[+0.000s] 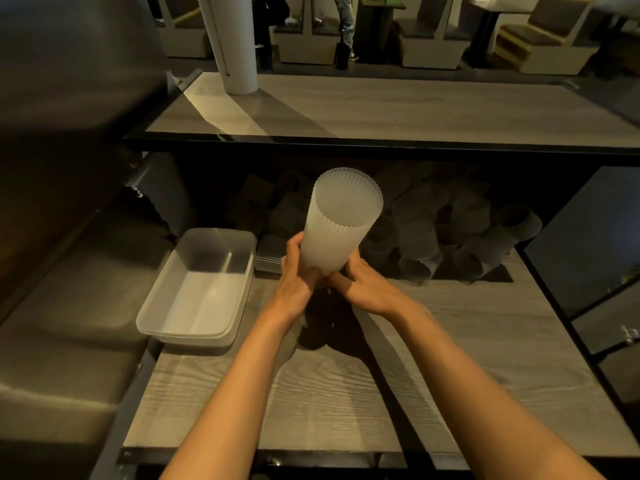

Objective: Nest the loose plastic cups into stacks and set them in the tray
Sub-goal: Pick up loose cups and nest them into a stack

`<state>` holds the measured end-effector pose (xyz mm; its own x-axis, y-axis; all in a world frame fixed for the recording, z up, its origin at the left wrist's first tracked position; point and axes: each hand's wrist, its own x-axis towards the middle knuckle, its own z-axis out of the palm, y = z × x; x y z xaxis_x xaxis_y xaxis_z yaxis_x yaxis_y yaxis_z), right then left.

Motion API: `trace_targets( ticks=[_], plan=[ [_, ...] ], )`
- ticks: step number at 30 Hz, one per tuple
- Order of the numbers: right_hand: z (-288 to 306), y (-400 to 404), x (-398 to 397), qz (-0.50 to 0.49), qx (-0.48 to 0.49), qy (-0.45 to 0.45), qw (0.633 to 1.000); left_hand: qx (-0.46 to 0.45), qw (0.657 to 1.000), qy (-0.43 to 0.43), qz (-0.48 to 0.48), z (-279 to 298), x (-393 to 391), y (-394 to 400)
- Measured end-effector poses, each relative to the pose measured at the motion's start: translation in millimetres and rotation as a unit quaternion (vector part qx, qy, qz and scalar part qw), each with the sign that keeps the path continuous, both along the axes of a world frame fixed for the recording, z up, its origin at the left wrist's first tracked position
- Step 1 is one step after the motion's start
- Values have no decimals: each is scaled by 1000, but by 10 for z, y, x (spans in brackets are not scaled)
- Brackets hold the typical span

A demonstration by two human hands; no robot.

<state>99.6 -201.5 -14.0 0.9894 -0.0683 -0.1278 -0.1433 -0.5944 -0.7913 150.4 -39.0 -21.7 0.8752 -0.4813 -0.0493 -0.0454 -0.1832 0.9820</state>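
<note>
Both hands meet at the middle of the scene around the base of a ribbed, translucent white cup (341, 223), which is raised above the table (433, 358) and tilted so that its open mouth points up and away from the person. The left hand (296, 275) wraps the lower left side of the cup, its grip clamped on the ribbed wall with the thumb up along the side. The right hand (360, 284) closes on the lower right side and the bottom, its grip likewise clamped on the cup. Whether this is 1 cup or several nested together cannot be told from this angle.

Just left of the hands, a clear plastic tray (152, 313) sits on the left edge of the table, its long side running near to far; nothing shows inside it. Far and right of the held cup, a heap of loose cups (460, 237) lies in shadow on the far part of the table, most of them on their sides and touching one another. A small stack of flat dark things (272, 254) rests between the tray and the heap, too dim to identify.

Beyond, a second table (381, 109) carries a white cylinder (235, 46) at its far left corner. A cushioned bench seat (62, 323) runs along the left.
</note>
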Motion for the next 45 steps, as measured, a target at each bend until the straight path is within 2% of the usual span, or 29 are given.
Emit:
trace_targets(
  ticks=[6, 14, 17, 24, 32, 41, 45],
  plan=[
    [68, -5, -163, 34, -16, 22, 999, -16, 1000, 13, -3, 15, -147, 42],
    [77, 71, -431, 62, -53, -8, 997, -12, 1000, -1, -9, -19, -416, 170],
    [33, 88, -518, 56, -52, -27, 997, -8, 1000, 1, -26, -23, -461, 195],
    [58, 77, -446, 7, -41, -101, 994, -33, 997, -58, -43, 90, -433, 119],
    [-30, 108, -383, -12, -21, -49, 999, 2, 999, -23, -22, -66, -341, 51],
    [-15, 91, -250, -13, -12, -83, 996, -2, 999, -50, 1, -57, -240, 32],
    [12, 94, -119, -28, -14, -84, 996, 4, 999, -29, 19, 15, -110, -16]
  ],
)
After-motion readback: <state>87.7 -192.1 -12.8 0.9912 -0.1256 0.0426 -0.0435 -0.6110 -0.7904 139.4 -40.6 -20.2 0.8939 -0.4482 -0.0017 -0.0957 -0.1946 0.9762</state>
